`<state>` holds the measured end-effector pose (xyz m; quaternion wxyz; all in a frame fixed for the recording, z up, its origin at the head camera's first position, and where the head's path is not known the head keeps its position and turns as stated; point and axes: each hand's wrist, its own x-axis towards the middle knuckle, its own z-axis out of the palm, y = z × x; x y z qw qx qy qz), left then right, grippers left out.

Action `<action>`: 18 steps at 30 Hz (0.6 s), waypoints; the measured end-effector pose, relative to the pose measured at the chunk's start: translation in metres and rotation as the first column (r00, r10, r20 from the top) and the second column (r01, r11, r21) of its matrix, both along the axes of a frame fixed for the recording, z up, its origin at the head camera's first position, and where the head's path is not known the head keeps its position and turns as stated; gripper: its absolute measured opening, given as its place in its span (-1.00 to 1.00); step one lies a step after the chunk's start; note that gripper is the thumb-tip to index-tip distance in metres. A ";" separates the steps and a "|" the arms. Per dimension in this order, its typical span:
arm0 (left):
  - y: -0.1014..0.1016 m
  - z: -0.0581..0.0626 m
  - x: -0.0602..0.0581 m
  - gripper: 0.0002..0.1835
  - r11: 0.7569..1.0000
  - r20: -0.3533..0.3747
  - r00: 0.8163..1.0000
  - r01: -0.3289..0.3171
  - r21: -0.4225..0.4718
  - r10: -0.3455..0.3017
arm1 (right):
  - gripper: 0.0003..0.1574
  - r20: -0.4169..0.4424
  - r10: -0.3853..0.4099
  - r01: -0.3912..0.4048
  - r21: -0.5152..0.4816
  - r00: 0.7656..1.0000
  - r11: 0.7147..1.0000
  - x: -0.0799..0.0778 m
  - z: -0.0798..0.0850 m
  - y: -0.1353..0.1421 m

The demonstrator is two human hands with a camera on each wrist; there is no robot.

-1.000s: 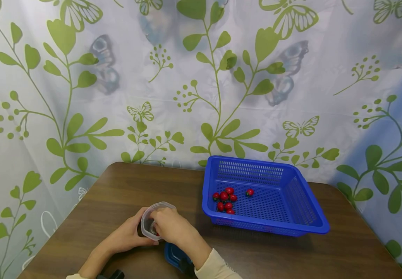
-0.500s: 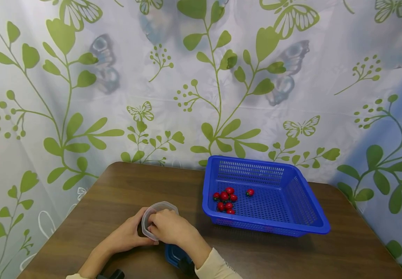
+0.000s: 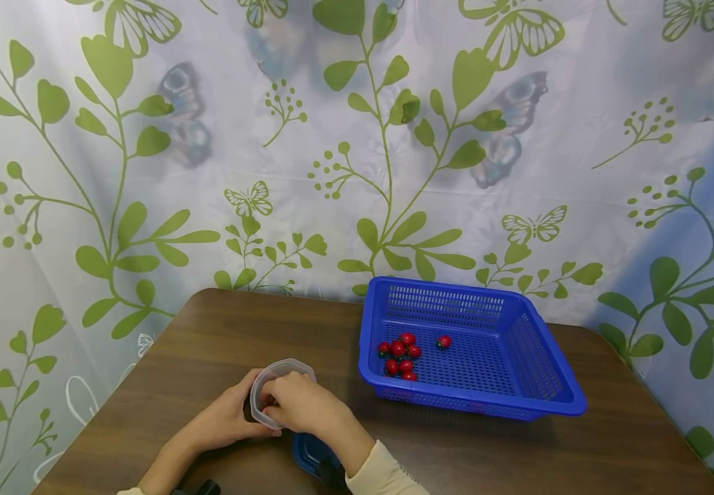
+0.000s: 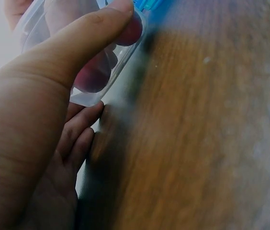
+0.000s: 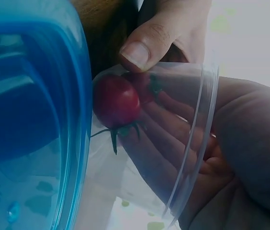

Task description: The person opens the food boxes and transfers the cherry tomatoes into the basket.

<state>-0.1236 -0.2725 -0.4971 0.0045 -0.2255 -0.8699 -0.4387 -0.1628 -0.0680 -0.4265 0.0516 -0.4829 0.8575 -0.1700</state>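
Note:
My left hand [image 3: 233,412] grips a clear plastic container [image 3: 289,362] tilted on its side, with the thumb [image 4: 96,24] along its wall. My right hand [image 3: 304,405] reaches through the mouth into it. In the right wrist view, that hand's fingers [image 5: 163,143] show through the wall, fairly straight, with their tips at a cherry tomato [image 5: 116,100] with a green stem. Its thumb is hidden there. Another cherry tomato [image 4: 94,74] lies against the container's side in the left wrist view.
A blue plastic basket [image 3: 481,402] at the right holds several cherry tomatoes [image 3: 398,348]. A blue lid-like piece [image 3: 309,450] lies on the wooden table [image 3: 252,323] under my right forearm. A patterned curtain [image 3: 357,137] hangs behind the table.
My right hand stays inside the container, turning slightly, and its fingers have shifted a little. The red spot seen below them one second ago is now covered. The left hand stays put.

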 end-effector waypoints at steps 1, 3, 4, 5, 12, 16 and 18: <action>0.000 0.000 0.000 -0.12 1.000 -0.001 1.000 -0.001 -0.001 0.001 | -0.89 0.008 0.003 -0.003 -0.004 1.000 1.000 0.000 0.000 0.000; 0.001 0.001 0.001 -0.13 1.000 -0.001 1.000 -0.004 -0.003 0.004 | -0.88 0.025 0.010 -0.009 -0.011 1.000 1.000 -0.001 0.001 0.001; 0.001 0.001 0.001 -0.13 1.000 -0.001 1.000 -0.006 -0.003 0.006 | -0.88 0.032 0.015 -0.014 -0.013 0.999 1.000 -0.001 0.001 0.001; 0.001 0.001 0.001 -0.13 1.000 -0.003 1.000 -0.008 -0.006 0.008 | -0.88 0.036 0.019 -0.019 -0.016 0.999 1.000 -0.002 0.001 0.002; 0.002 0.002 0.002 -0.12 1.000 -0.026 0.999 -0.020 -0.015 0.020 | -0.91 0.004 0.058 -0.057 -0.051 0.998 0.997 -0.005 0.002 0.003; 0.002 0.001 0.001 -0.12 1.000 -0.028 0.999 -0.022 -0.012 0.022 | -0.93 0.004 0.074 -0.073 -0.091 0.997 0.993 -0.008 0.001 0.005; 0.002 0.001 0.001 -0.11 0.999 -0.031 0.999 -0.027 -0.018 0.027 | -0.94 0.006 0.075 -0.073 -0.108 0.997 0.991 -0.010 0.001 0.005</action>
